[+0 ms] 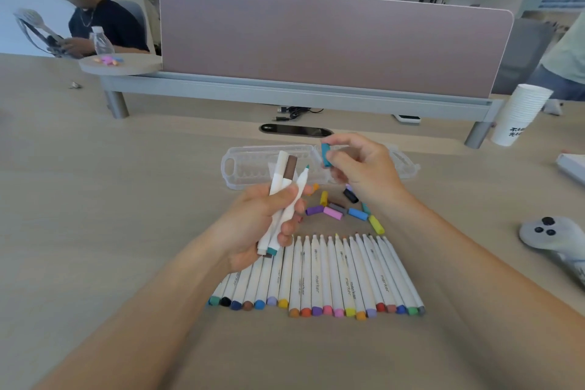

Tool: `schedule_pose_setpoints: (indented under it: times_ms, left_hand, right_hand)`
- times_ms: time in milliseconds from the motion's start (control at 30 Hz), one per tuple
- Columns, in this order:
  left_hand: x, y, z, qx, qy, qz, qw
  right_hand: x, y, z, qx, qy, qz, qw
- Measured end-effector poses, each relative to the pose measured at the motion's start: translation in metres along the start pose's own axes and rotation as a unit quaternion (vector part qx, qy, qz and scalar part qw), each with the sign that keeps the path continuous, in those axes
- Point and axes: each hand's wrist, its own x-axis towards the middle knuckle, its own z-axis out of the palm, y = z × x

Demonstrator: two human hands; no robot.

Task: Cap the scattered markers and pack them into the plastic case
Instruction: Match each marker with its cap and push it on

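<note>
My left hand (266, 222) grips three white markers (281, 199) upright: one with a white cap, one with a brown cap, one uncapped with a teal tip. A teal cap (325, 154) is pinched in my right hand (357, 168), just right of and above that bare tip. The clear plastic case (247, 168) lies open behind both hands. Several uncapped white markers (332, 275) lie in a row on the table below my hands. Loose coloured caps (338, 210) are scattered between the row and the case.
A pink desk divider (332, 38) on a grey rail stands behind the case. A stack of paper cups (522, 114) is at the right, a grey controller (554, 234) near the right edge. Other people sit and stand beyond the divider.
</note>
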Motion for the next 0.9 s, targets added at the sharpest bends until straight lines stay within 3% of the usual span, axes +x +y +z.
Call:
schedule_pose_setpoints:
  times_ms: [100, 367, 700, 900]
  left_hand:
    - [-0.001, -0.002, 0.003, 0.007, -0.027, 0.010, 1.000]
    - [-0.001, -0.006, 0.003, 0.026, -0.050, 0.022, 0.998]
    - [-0.001, -0.011, 0.009, 0.078, -0.015, 0.088, 0.993]
    - [-0.003, -0.006, 0.022, 0.110, -0.036, 0.135, 0.984]
  right_hand:
    - [-0.014, -0.016, 0.005, 0.074, 0.017, 0.005, 0.997]
    - [-0.024, -0.023, 0.007, 0.088, 0.029, 0.021, 0.995]
    - [-0.037, -0.026, 0.013, 0.028, -0.001, -0.023, 0.999]
    - [-0.044, -0.049, -0.006, -0.008, -0.036, -0.056, 0.998]
